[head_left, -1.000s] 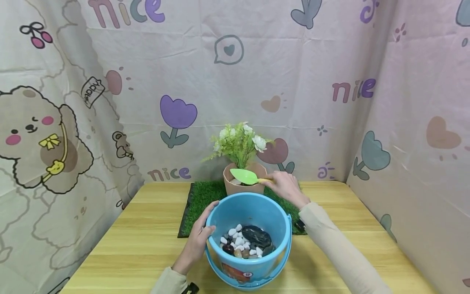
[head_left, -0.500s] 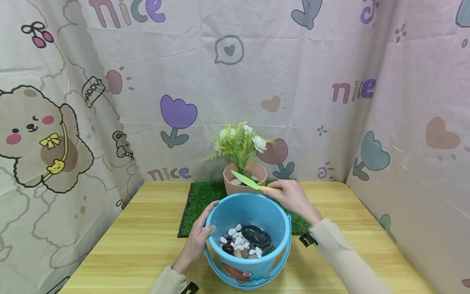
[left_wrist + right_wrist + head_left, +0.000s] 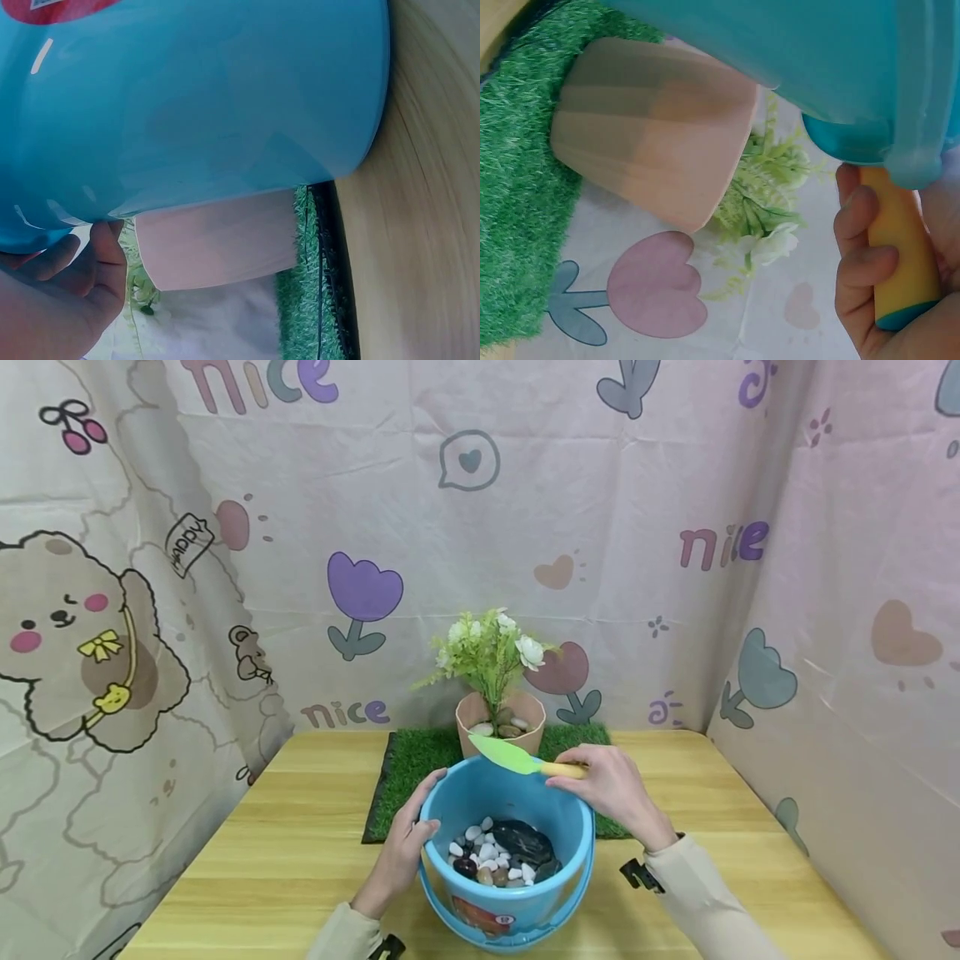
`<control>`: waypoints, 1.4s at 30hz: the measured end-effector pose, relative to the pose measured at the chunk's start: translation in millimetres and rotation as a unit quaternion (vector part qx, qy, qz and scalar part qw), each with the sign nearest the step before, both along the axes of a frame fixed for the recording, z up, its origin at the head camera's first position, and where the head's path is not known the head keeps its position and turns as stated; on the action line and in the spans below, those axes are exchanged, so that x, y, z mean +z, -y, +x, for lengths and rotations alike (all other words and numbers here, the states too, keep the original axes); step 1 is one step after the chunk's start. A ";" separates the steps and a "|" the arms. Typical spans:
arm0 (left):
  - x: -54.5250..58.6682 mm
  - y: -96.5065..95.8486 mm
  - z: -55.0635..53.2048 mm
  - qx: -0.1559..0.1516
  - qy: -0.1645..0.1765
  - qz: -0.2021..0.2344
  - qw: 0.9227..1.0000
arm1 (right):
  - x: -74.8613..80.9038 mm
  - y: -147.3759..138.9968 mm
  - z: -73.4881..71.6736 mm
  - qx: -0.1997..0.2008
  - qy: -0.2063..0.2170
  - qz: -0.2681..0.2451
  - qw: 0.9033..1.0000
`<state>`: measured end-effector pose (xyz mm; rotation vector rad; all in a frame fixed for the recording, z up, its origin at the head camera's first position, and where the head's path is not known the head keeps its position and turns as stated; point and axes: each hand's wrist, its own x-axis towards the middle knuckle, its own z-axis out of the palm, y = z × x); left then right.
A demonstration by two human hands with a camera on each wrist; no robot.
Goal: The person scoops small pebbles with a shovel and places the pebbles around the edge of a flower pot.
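Observation:
My left hand grips the left rim of a light blue bucket, thumb over the edge and fingers outside. White pebbles, some brown ones and a large black stone lie inside the bucket. Just over its far rim, my right hand holds a small garden trowel with a green blade by its yellow handle. The blade points left and looks bare. Behind the bucket stands a pinkish pot with a white-flowered plant and several stones.
Under the pot lies a green turf mat, partly hidden by the bucket. The wooden table carries it all. Patterned cloth hangs behind and at both sides. The bucket's handle hangs down around its front.
My right hand has drawn the trowel back from over the pot, toward me and slightly right, to the bucket's far rim. Its blade has turned on the way. The left hand stays put.

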<state>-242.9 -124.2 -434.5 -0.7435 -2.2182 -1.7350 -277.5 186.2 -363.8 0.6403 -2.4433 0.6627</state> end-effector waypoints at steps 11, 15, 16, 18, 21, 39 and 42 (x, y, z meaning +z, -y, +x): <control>0.7 -0.1 0.0 0.006 0.001 0.000 1.000 | -2.0 1.5 0.1 -0.005 -0.002 -0.001 1.000; 2.3 -0.8 0.0 0.008 -0.003 0.002 1.000 | -2.7 2.3 -0.2 -0.008 -0.012 -0.007 1.000; 2.7 -0.8 0.0 0.007 -0.003 0.001 1.000 | -2.2 2.5 0.1 -0.008 -0.014 -0.008 1.000; 3.2 -0.8 0.1 0.005 -0.004 0.002 1.000 | -1.6 2.6 1.1 -0.008 -0.014 -0.009 1.000; 2.8 -0.7 1.0 0.004 -0.005 0.003 1.000 | -1.6 2.3 3.5 -0.009 -0.009 -0.006 1.000; -0.4 -0.2 4.8 0.022 0.022 0.007 0.999 | 6.8 -13.8 42.2 0.023 -0.011 0.062 0.998; 0.9 -0.9 2.8 0.017 0.012 0.004 1.000 | 13.4 -15.2 45.9 0.030 0.000 0.083 0.996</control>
